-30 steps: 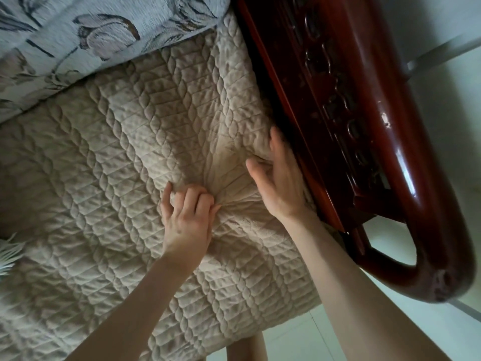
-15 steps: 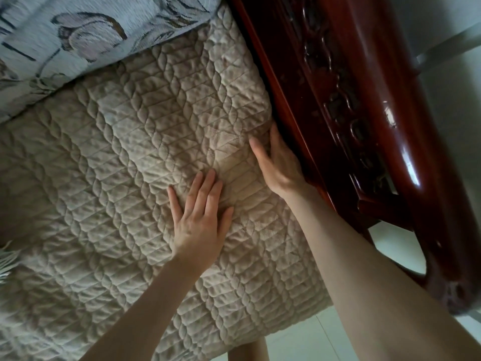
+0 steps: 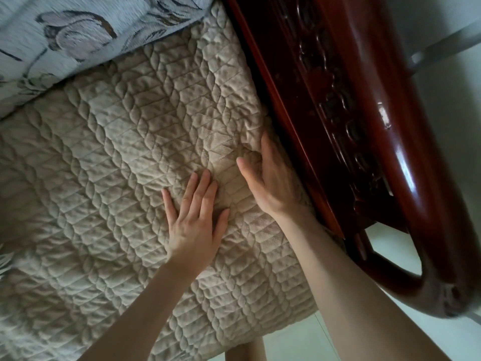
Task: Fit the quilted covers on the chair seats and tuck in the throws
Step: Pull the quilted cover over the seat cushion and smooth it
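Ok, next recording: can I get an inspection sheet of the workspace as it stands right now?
Surface: the seat is hidden under the quilted cover, which is puckered near the hands.
Job's things: quilted cover spread over the seat; floral throw overlaps its far edge.
Clutter: a white fringe at the left edge, source unclear.
Grippers: left hand flat on the cover, fingers straight; right hand open, fingers laid along the cover's edge beside the armrest.
Cables: nothing seen.
Surroundings: the armrest is dark red carved wood; pale tiled floor below.
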`<action>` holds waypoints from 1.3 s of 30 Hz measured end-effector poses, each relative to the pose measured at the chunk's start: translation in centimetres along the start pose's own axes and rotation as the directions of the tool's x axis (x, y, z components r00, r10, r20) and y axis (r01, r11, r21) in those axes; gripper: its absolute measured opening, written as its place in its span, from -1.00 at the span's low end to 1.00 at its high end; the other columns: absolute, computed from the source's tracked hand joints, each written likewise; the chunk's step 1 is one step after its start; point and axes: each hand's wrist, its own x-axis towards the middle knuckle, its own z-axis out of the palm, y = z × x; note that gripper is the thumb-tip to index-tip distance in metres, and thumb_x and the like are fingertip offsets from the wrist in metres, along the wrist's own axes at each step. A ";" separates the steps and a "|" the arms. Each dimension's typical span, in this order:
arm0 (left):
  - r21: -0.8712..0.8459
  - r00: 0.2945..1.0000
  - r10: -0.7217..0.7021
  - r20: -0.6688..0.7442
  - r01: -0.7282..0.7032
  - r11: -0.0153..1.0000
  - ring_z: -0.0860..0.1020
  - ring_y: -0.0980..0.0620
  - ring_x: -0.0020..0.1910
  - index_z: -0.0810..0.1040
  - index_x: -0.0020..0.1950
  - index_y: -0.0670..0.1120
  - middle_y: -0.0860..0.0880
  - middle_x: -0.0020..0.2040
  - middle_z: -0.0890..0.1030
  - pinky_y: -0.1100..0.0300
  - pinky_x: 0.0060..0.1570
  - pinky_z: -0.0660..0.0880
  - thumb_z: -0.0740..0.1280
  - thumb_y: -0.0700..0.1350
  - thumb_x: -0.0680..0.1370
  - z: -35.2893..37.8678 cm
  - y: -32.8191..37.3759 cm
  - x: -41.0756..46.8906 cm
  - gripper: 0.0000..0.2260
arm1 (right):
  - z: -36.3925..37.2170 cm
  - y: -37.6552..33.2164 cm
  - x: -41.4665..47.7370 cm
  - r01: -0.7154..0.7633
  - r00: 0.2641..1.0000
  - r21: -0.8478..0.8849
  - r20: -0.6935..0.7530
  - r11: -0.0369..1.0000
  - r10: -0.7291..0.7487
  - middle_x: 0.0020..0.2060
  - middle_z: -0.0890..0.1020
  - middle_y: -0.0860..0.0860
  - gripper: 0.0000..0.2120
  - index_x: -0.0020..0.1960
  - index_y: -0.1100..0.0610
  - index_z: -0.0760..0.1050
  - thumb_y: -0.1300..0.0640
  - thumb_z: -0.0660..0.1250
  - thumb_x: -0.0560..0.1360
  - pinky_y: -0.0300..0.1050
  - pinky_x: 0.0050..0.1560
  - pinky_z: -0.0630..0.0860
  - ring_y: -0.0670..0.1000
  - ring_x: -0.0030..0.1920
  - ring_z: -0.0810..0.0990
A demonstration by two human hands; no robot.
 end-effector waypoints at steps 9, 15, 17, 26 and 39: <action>0.000 0.999 -0.008 0.048 0.008 1.000 0.03 0.07 0.55 0.25 0.46 -0.11 -0.05 0.53 0.25 -0.34 0.44 -0.12 0.12 0.10 0.61 -0.1 0.2 0.4 -0.52 | 0.7 0.9 2.2 -0.076 0.997 0.063 -0.017 0.995 0.077 0.57 0.09 0.05 -0.28 0.59 0.03 -0.17 -0.21 0.10 0.60 -0.14 0.43 0.13 0.06 0.52 0.16; 0.059 0.999 -0.019 0.038 0.016 0.998 0.05 -0.05 0.55 0.18 0.52 -0.16 -0.10 0.55 0.19 -0.35 0.43 -0.14 0.09 0.30 0.55 -1.1 0.0 0.6 -0.30 | 0.0 -0.3 1.4 -0.101 0.995 0.164 -0.008 0.981 0.104 0.57 0.04 0.04 -0.20 0.59 0.03 -0.17 -0.26 0.15 0.56 -0.07 0.51 0.07 0.01 0.55 0.07; 0.109 0.996 -0.071 0.061 0.064 0.992 -0.04 -0.05 0.56 0.09 0.55 -0.16 -0.09 0.58 0.07 -0.34 0.41 -0.21 0.07 0.41 0.49 -1.4 -0.4 1.2 -0.16 | -0.1 -0.9 0.2 0.010 0.997 0.069 -0.081 0.998 -0.004 0.58 -0.02 0.06 -0.20 0.58 0.11 -0.18 -0.19 0.19 0.58 -0.12 0.52 -0.06 -0.02 0.56 -0.03; 0.149 0.977 -0.121 0.175 0.095 0.984 -0.12 -0.05 0.57 -0.03 0.58 -0.13 -0.08 0.59 -0.04 -0.41 0.38 -0.20 0.00 0.50 0.42 -1.0 -0.7 1.9 -0.06 | 0.3 -0.9 2.8 0.193 0.980 -0.228 0.092 0.954 -0.176 0.57 -0.19 -0.02 -0.20 0.58 0.06 -0.26 -0.26 0.10 0.58 -0.15 0.47 -0.29 -0.04 0.55 -0.26; 0.115 0.985 -0.082 0.152 0.065 0.991 -0.12 -0.03 0.57 -0.09 0.58 -0.08 -0.04 0.60 -0.05 -0.39 0.39 -0.20 0.00 0.51 0.42 -0.9 -1.1 1.9 -0.06 | 0.2 -0.6 3.8 0.091 0.996 0.049 0.013 0.995 -0.092 0.58 -0.08 -0.05 -0.27 0.59 0.02 -0.12 -0.21 0.14 0.58 -0.05 0.56 -0.08 -0.14 0.55 -0.14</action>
